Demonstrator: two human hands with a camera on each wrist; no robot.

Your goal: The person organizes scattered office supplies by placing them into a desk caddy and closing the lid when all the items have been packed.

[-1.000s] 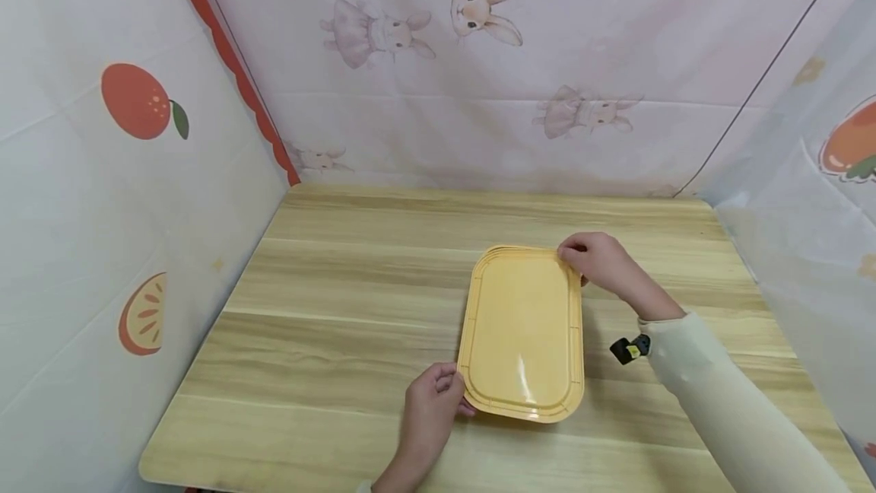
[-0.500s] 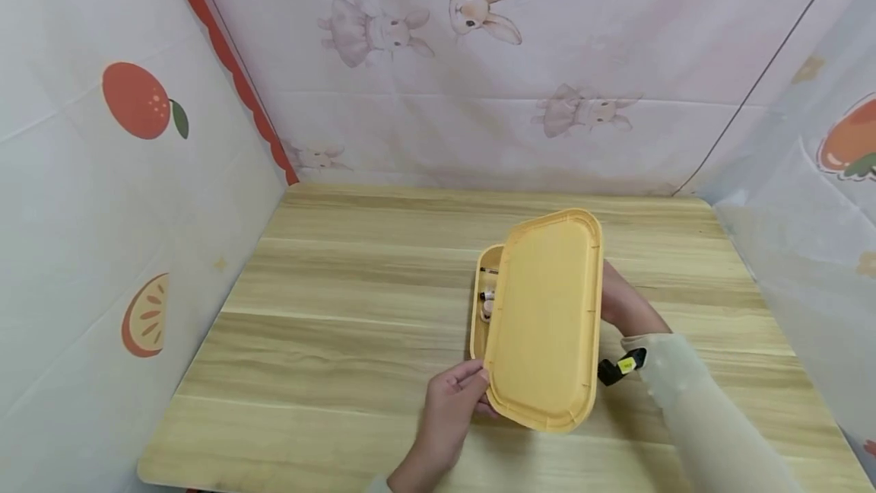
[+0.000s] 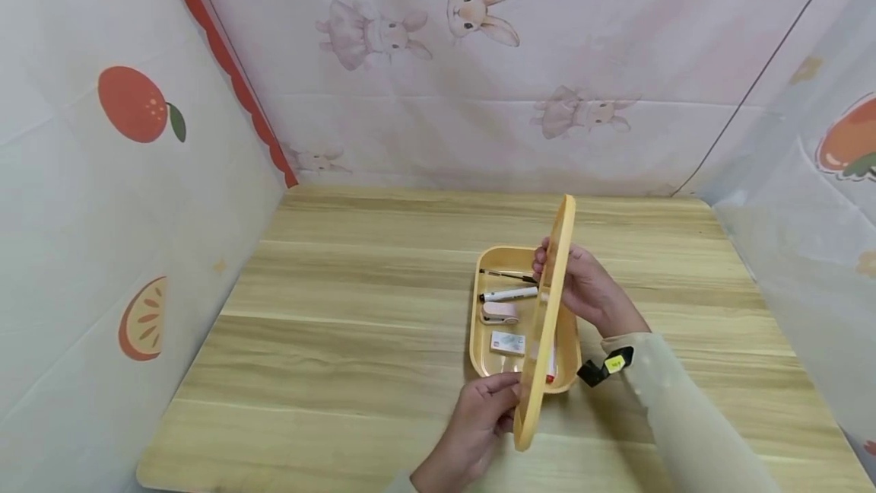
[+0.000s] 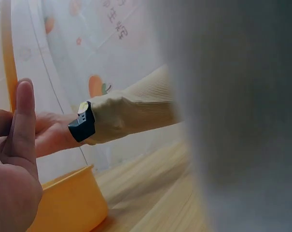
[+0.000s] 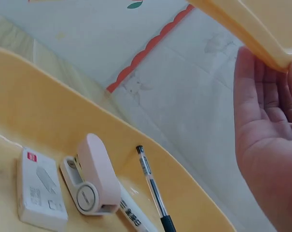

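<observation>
A yellow plastic lid [image 3: 545, 326] stands nearly on edge above a yellow box [image 3: 475, 345]. My left hand [image 3: 475, 417] pinches the lid's near end between thumb and fingers. Farther back, my right hand [image 3: 594, 291] grips the lid, its fingertips showing past the lid's left side. Inside the box lie a black-capped pen [image 5: 155, 186], a white marker [image 3: 509, 294], a pale pink stapler [image 5: 100, 174] and a small white carton [image 5: 41, 193]. A white item with a red end [image 3: 550, 373] is partly hidden behind the lid.
The box rests on a wood-grain table [image 3: 356, 310], right of its middle. Printed cloth walls [image 3: 438, 128] enclose the back and both sides. A black strap device [image 3: 605, 367] sits at my right wrist. Pale fabric [image 4: 237, 116] blocks much of the left wrist view.
The lid has come off the box and tilted up from flat to nearly upright, uncovering the contents. Both hands keep hold of it; the left has moved right, and the right hand has shifted its grip.
</observation>
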